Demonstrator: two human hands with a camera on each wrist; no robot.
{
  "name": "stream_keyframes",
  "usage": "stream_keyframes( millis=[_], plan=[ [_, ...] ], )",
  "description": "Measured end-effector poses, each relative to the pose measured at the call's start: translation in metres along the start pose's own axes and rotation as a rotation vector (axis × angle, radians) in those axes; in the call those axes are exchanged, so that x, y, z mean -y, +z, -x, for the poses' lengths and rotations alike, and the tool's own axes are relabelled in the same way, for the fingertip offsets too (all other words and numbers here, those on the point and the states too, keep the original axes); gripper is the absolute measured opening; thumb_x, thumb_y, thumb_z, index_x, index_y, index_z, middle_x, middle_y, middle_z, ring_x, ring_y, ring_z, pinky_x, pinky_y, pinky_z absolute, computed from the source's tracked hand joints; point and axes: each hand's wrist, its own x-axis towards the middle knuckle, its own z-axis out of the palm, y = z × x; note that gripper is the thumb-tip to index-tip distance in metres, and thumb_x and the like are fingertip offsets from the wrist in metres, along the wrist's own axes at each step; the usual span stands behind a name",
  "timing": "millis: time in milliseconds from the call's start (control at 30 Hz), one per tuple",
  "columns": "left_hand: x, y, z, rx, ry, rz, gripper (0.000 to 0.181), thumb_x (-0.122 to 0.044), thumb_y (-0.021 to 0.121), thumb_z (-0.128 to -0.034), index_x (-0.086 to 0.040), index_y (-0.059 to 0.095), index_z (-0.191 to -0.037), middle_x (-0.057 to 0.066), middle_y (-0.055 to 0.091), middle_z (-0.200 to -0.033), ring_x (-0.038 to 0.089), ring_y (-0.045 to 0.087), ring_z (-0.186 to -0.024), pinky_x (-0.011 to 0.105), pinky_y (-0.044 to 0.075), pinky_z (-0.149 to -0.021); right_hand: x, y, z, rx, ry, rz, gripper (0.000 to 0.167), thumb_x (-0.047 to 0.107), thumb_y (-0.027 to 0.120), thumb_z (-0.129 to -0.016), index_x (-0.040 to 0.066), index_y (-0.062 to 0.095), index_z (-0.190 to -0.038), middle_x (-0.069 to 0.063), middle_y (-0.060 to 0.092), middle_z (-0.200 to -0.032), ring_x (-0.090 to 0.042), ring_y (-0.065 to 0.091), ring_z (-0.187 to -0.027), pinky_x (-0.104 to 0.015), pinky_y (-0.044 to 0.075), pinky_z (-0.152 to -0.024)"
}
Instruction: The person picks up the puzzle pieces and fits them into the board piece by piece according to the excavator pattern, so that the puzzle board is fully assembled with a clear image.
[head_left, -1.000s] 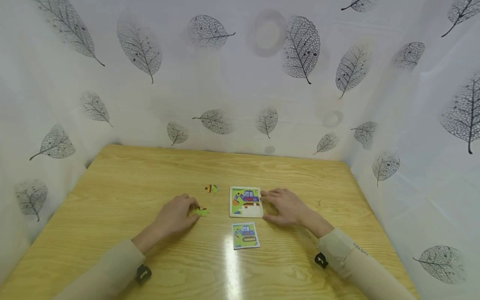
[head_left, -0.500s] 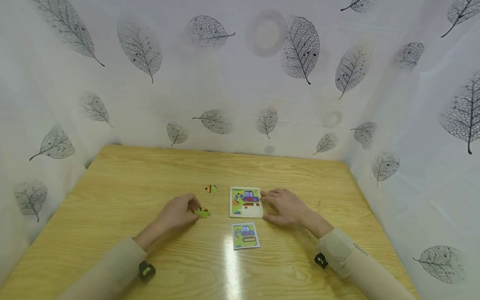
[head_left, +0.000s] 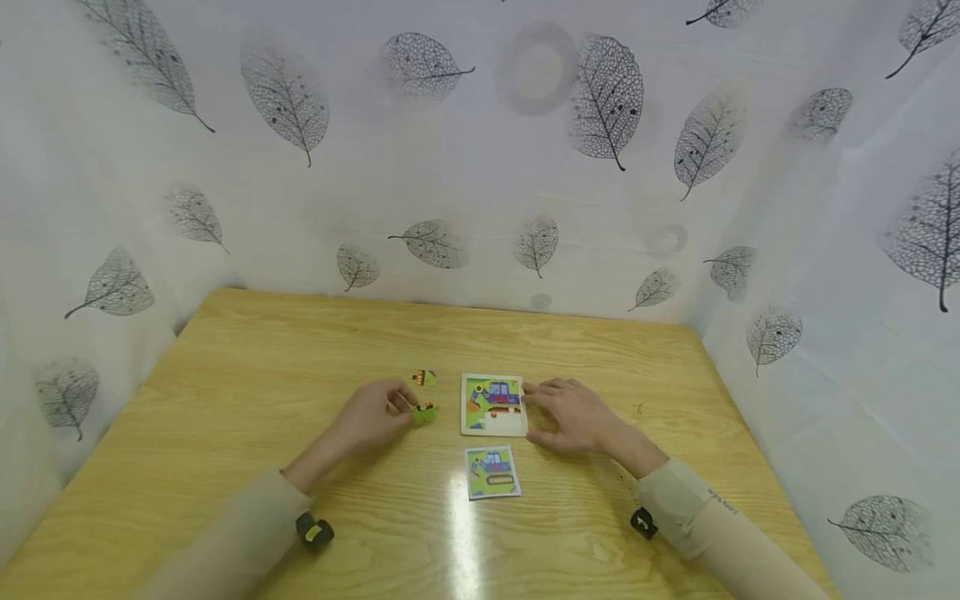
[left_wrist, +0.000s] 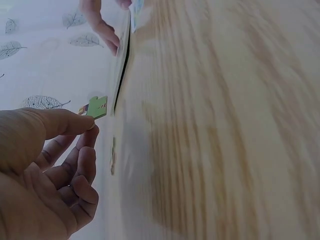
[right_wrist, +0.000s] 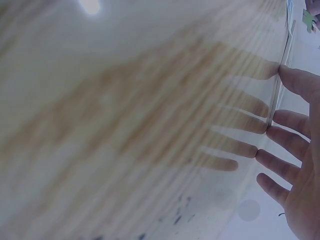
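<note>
My left hand (head_left: 371,417) pinches a green jigsaw piece (left_wrist: 97,107) between thumb and index finger, with the other fingers loosely curled. The piece is held just above the table, left of the square puzzle tray (head_left: 506,423). Part of an excavator picture fills the tray, and a pale bare area shows at its lower right. My right hand (head_left: 573,417) touches the tray's right edge, its fingers extended, as the right wrist view also shows. Another jigsaw piece (head_left: 424,377) lies flat left of the tray, beyond my left hand.
A square picture card (head_left: 492,472) of the same excavator lies just in front of the tray. All of it rests on a wooden table (head_left: 300,333). A white leaf-print curtain (head_left: 480,167) surrounds the table at the back and sides.
My left hand has lifted the green jigsaw piece and carried it right, closer to the tray. The right hand stays at the tray's edge.
</note>
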Motion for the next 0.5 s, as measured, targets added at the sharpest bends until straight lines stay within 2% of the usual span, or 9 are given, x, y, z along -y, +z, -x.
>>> stream_keyframes(
  millis=[167,500],
  plan=[
    [-0.007,0.011,-0.011,0.016,0.023,0.033,0.012,-0.007,0.073,-0.0915,-0.009,0.073,-0.104,0.005,0.075,-0.094,0.014,0.068,-0.083,0.033,0.056,-0.080,0.000,0.000,0.000,0.008,0.002,0.002,0.063,0.053,0.067,-0.096,0.015,0.061,-0.146,-0.006,0.052,-0.162,-0.036,0.056,-0.143,-0.058,0.042,-0.121],
    [-0.025,0.043,-0.031,0.063,0.046,0.093,0.011,-0.007,0.076,-0.0904,-0.011,0.073,-0.100,0.001,0.073,-0.091,0.012,0.066,-0.082,0.031,0.056,-0.080,0.000,-0.001,0.000,-0.008,-0.009,0.002,0.063,0.053,0.067,-0.097,0.014,0.062,-0.146,-0.007,0.053,-0.161,-0.036,0.057,-0.141,-0.058,0.043,-0.120]
  ],
)
